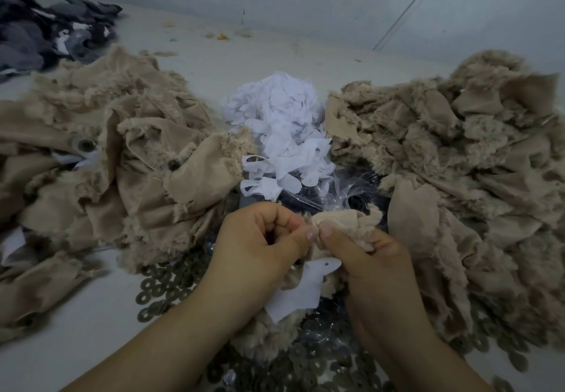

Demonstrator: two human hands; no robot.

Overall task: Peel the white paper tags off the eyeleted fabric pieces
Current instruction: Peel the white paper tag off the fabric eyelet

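Both hands hold one beige fuzzy fabric piece [345, 223] low in the middle of the view. My left hand [256, 245] pinches its edge with curled fingers, thumb tip against the thumb of my right hand [367, 257], which grips the bunched cloth. A white paper tag [302, 290] with a small hole hangs from the piece below the two hands. Its attachment point is hidden behind the fingers.
A heap of beige fabric pieces [116, 153] with metal eyelets lies left, another heap [458, 153] right. Peeled white tags [281, 135] pile up behind the hands. Several loose metal rings [165, 287] and a clear plastic bag [345, 190] cover the table. Dark cloth [46, 31] sits far left.
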